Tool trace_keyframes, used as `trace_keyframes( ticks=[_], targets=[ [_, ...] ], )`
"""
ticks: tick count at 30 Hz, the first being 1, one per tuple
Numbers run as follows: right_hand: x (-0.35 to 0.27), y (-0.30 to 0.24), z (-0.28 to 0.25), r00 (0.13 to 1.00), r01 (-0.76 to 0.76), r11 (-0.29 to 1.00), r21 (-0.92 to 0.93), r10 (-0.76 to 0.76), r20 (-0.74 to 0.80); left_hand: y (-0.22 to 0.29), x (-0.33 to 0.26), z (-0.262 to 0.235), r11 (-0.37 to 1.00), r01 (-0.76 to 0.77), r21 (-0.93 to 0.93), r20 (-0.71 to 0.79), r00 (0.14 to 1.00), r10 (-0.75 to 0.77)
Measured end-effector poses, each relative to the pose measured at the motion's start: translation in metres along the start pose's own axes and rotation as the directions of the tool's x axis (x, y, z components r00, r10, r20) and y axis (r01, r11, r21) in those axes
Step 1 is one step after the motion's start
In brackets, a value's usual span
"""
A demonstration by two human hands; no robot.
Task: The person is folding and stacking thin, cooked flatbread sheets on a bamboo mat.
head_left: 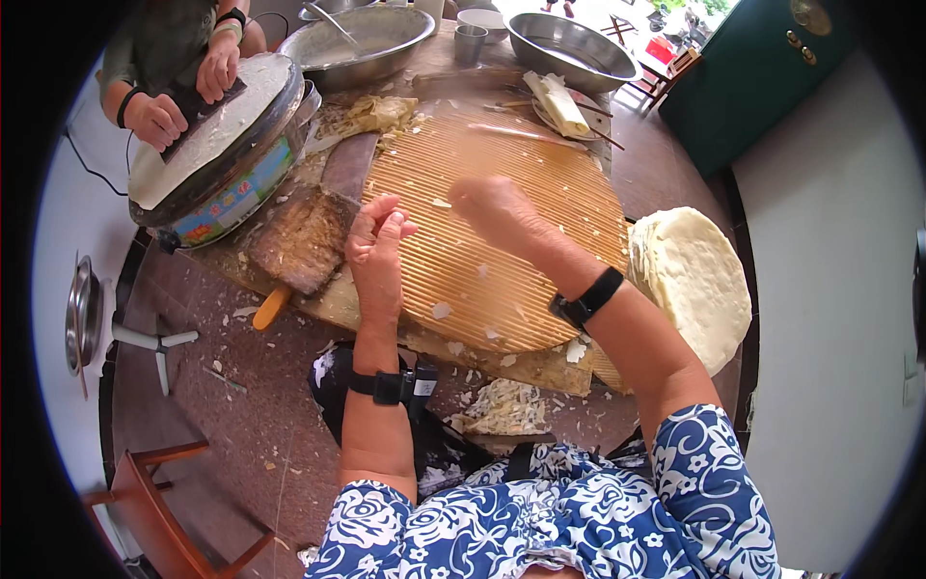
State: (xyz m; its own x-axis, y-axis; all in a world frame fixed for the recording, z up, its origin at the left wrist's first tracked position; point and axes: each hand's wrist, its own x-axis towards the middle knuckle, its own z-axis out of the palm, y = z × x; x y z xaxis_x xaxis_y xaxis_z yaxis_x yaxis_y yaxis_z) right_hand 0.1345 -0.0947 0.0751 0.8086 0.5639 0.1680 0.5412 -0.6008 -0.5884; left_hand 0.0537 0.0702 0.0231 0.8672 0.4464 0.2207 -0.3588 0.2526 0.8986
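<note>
My left hand (378,253) is over the left edge of a round ribbed mat (453,299), thumb and fingers pinched together. A tiny pale bit shows at the fingertips, too small to name. My right hand (497,214) hovers over the middle of the mat, smeared by motion, its fingers unclear. Pale thin flakes (442,310) lie scattered on the ribs. Beside my left hand is a wide brown-stained brush (301,241) with an orange handle. Right of the mat, a thick stack of thin round flatbreads (699,289) reaches past the table edge.
At the far left a co-worker's hands (159,121) press a dark scraper (201,114) over a pale sheet on a round griddle (217,198). Two metal basins (362,63), a metal cup (470,44) and rolled flatbread (558,104) with chopsticks stand behind. A wooden chair (174,521) is lower left.
</note>
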Motion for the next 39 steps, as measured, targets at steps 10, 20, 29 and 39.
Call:
trace_keyframes(
  ticks=[10,20,29,39],
  targets=[
    [0.031,-0.001,0.035,0.995,-0.082,0.878,-0.471,0.101,0.016,0.002,-0.003,-0.001,0.994,0.008,0.108,0.046,0.999,-0.013],
    [-0.058,-0.083,-0.038,0.942,0.335,0.888,0.316,-0.318,-0.104,-0.003,0.003,-0.002,0.995,0.025,0.091,0.01,1.0,-0.026],
    [-0.201,-0.18,-0.119,0.668,0.629,0.369,0.684,-0.707,-0.233,-0.007,-0.003,0.006,0.988,-0.014,0.155,0.051,0.999,0.006],
    [-0.262,-0.112,-0.107,0.941,0.321,0.775,0.545,-0.198,-0.273,-0.016,-0.003,0.013,0.979,-0.04,0.198,0.035,0.999,0.033]
  ],
)
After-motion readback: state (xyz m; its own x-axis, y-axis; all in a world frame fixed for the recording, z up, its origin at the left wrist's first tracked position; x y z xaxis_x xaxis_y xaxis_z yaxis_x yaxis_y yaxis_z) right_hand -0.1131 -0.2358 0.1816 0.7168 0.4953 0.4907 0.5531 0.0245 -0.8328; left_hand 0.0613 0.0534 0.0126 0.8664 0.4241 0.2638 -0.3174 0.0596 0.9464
